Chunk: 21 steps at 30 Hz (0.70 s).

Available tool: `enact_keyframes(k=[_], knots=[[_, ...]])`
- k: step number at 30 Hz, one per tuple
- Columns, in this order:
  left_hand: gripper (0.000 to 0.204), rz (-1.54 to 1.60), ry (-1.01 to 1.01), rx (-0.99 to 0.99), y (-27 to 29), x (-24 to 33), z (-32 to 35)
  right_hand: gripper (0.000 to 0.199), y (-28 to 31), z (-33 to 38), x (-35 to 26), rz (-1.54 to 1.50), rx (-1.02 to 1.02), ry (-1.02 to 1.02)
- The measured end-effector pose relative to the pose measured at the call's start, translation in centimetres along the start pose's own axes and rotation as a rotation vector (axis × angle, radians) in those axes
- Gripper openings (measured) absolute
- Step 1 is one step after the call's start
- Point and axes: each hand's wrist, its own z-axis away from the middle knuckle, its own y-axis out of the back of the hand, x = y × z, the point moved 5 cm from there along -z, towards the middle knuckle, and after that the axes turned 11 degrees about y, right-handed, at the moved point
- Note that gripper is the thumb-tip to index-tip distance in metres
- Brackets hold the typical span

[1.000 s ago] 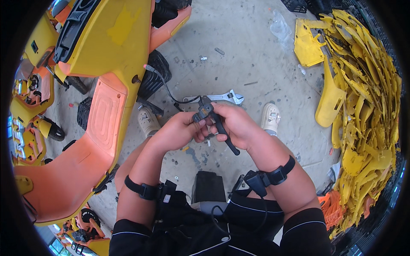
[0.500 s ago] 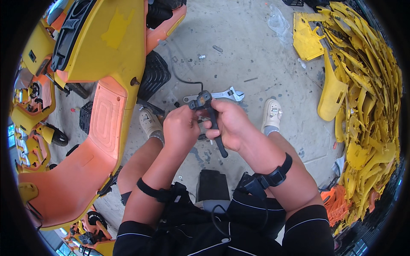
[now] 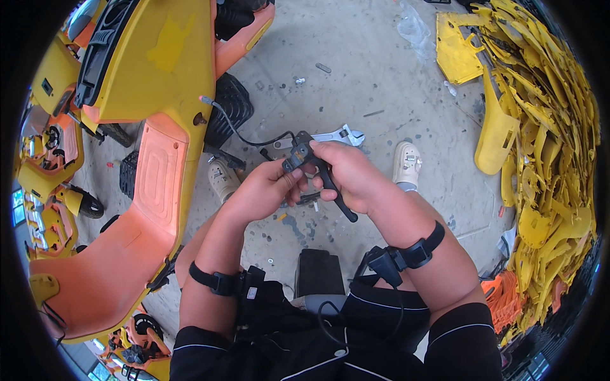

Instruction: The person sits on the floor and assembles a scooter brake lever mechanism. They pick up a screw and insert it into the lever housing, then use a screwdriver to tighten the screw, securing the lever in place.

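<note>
A black brake lever with a clamp bracket and a short cable is held between my hands above the floor. My right hand is closed around the lever near its bracket. My left hand pinches at the bracket's lower left side with thumb and bent fingers; the exact contact is partly hidden. The cable curves out to the left and ends in an orange-tipped connector. On the floor just beyond my hands lies a large adjustable wrench, partly covered by the bracket.
A yellow and orange scooter body stands close on the left, more scooters behind it. Yellow plastic panels are heaped along the right. A clear plastic bag lies at the far side. Small parts lie below my hands.
The lever has turned and shifted slightly right, its tip now farther right. The cable has swung left, its connector nearer the scooter. My left hand has moved slightly down and still grips the bracket.
</note>
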Motion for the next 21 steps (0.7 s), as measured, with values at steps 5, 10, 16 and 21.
enact_keyframes(k=[5, 10, 16, 21], knots=[[0.018, -0.034, -0.152, 0.106, 0.3, -0.8, -0.5, 0.03, -0.6, 0.1, -0.2, -0.005, -0.002, -0.011], [0.013, -0.373, -0.231, 0.541, -0.5, -0.2, 0.2, 0.028, -0.9, 0.1, 0.2, -0.117, 0.05, -0.004], [0.02, -0.763, -0.533, 0.793, -0.8, 1.5, 1.0, 0.026, -1.1, 0.3, 0.7, -0.305, 0.138, -0.027], [0.017, -0.304, -0.244, 0.384, 0.1, 1.4, 0.4, 0.027, -0.8, 0.2, 0.2, -0.129, 0.177, 0.008]])
